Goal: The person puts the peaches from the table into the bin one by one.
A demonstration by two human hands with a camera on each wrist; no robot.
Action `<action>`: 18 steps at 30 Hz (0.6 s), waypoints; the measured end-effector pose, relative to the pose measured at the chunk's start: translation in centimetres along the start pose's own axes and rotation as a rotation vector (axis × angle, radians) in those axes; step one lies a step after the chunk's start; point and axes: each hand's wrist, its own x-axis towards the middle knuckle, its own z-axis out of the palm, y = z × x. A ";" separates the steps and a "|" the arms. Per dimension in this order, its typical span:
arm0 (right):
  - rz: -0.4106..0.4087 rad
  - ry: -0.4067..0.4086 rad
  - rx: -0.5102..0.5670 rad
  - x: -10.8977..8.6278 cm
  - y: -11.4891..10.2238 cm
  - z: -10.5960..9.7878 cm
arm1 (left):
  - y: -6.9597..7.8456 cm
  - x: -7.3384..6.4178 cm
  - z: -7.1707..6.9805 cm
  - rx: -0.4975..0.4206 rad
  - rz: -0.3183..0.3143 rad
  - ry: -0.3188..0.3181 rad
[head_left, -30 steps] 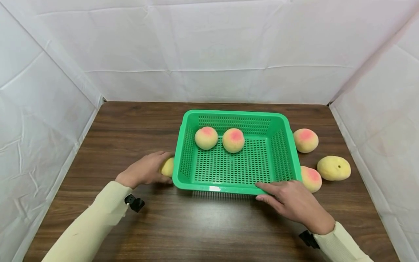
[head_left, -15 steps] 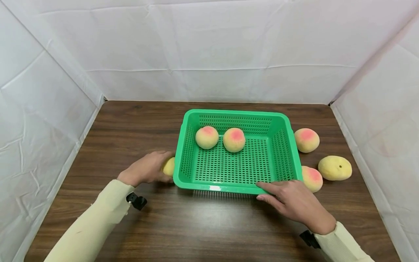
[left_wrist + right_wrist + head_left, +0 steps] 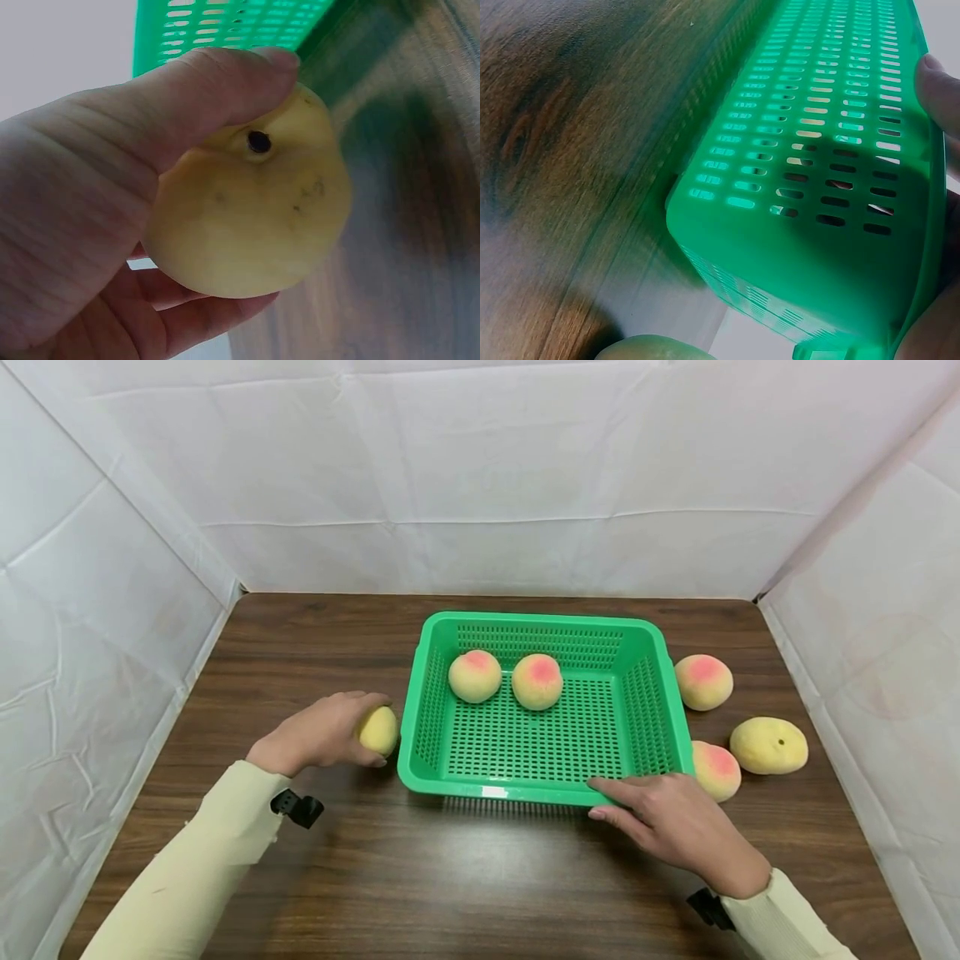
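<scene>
My left hand [image 3: 322,733] holds a yellow peach [image 3: 378,731] just left of the green basket [image 3: 510,750]. In the left wrist view the thumb lies across the top of the peach [image 3: 247,217], beside a small dark hole, with fingers beneath it. Pinched at its front right rim, the basket is in the grip of my right hand [image 3: 671,822], thumb outside and fingers over the edge. Inside the basket sit two pink-topped peaches, one to the left [image 3: 475,677] and another peach [image 3: 537,682] near the middle.
Right of the basket lie a pink-topped peach [image 3: 703,682], a second peach [image 3: 716,771] partly hidden by the rim and hand, and a yellow peach [image 3: 768,745] showing its hole. White sheeting [image 3: 480,468] walls the brown table [image 3: 480,877] at the back and sides.
My left hand has moved left with the peach, away from the basket's left wall, so more of the peach shows. The right hand and basket have stayed in place.
</scene>
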 end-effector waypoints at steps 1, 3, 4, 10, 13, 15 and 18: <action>-0.001 0.001 0.000 0.0 0.0 0.0 | 0.0 -0.1 -0.2 0.007 -0.003 0.000; -0.005 0.003 -0.001 0.0 0.0 0.0 | 0.1 -0.2 -0.5 0.018 -0.002 0.000; -0.007 0.003 -0.001 0.0 0.0 0.0 | 0.2 -0.3 -0.7 0.023 -0.007 -0.001; 0.001 -0.002 0.001 0.0 0.0 0.0 | 0.3 -0.7 -1.6 0.043 0.002 0.006; 0.004 -0.004 0.005 0.0 -0.1 0.0 | 0.4 -0.9 -2.1 0.052 0.002 0.008; 0.003 -0.005 0.009 0.0 -0.1 0.0 | 0.6 -1.0 -2.5 0.054 0.001 0.005; 0.000 -0.003 0.008 0.0 0.0 -0.1 | 0.8 -1.2 -3.1 0.049 -0.005 0.007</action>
